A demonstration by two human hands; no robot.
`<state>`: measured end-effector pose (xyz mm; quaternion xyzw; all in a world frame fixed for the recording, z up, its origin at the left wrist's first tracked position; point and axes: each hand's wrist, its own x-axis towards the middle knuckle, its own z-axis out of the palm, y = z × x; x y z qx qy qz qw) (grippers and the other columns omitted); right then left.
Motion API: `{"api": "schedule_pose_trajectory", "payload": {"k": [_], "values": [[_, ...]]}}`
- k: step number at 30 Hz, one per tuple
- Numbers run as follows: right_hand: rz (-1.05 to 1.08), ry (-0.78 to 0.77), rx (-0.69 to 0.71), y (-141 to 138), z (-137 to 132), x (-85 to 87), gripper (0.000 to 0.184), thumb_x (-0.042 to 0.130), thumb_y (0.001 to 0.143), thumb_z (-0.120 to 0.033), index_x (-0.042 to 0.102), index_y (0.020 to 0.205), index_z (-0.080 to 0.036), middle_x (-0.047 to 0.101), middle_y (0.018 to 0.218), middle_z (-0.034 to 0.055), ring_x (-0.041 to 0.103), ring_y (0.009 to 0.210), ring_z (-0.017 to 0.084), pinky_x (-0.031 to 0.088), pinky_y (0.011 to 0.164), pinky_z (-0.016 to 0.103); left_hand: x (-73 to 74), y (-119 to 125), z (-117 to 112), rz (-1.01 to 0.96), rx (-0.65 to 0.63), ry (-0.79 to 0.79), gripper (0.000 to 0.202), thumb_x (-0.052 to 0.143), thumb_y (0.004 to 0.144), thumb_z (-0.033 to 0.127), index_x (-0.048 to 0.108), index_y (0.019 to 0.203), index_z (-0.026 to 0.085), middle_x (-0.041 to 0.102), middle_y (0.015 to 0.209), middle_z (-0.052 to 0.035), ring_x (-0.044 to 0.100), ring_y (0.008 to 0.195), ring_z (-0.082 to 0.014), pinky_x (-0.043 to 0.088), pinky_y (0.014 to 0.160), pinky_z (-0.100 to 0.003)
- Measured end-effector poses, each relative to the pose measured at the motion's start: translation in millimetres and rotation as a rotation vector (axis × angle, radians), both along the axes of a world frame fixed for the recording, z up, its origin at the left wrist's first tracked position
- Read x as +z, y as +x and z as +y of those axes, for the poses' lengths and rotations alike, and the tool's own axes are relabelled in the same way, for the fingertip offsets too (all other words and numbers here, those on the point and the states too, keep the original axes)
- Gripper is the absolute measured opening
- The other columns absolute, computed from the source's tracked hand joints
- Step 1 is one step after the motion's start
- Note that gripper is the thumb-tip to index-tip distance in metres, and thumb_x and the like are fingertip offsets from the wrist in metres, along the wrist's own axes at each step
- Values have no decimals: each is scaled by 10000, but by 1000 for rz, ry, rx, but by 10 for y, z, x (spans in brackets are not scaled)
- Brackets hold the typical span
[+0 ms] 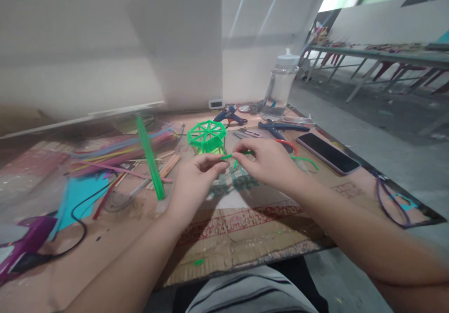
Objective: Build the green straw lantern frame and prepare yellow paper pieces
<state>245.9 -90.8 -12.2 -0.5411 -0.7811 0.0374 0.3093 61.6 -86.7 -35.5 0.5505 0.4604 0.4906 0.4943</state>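
Both my hands meet over the middle of a cardboard-covered table (245, 238). My left hand (196, 175) pinches one end of a short green straw piece (227, 156), and my right hand (268, 161) pinches its other end with thumb and fingers closed. Just behind them stands a green wheel-shaped frame made of straws (206, 136). A long green straw (150, 156) lies slanted to the left of my left hand.
Many coloured straws (119, 151) are piled at the left. A blue glue gun (229, 115), a clear bottle (279, 88), blue pliers (280, 128), a phone (328, 153) and purple glasses (393, 200) lie at the back and right. A black cable (82, 219) and purple tool (24, 245) sit at the left.
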Motion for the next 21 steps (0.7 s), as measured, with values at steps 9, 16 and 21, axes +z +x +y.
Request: {"api": "schedule_pose_trajectory", "payload": {"k": [9,16,21], "values": [[-2,28,12,-11,-6,-26,137,606,917,-273,715,897,-192,762,869,48,677,800,209,393,681,294,-50,-6,33,-58,-50,-24,355,815,710,470,756,848,149,801,807,-84,733,733,-193,566,701,-289],[-9,53,12,-20,-10,-28,129,608,923,-270,710,901,-195,762,869,44,673,804,205,397,690,296,-4,-21,24,-225,-115,-104,477,757,735,582,757,834,115,790,773,-126,729,693,-216,574,707,-317],[8,54,27,-33,-25,-33,128,601,919,-262,705,896,-192,760,868,43,669,794,200,394,690,293,-15,-26,30,-82,-82,-28,385,800,736,505,753,843,138,795,791,-97,734,737,-203,570,718,-297]]}}
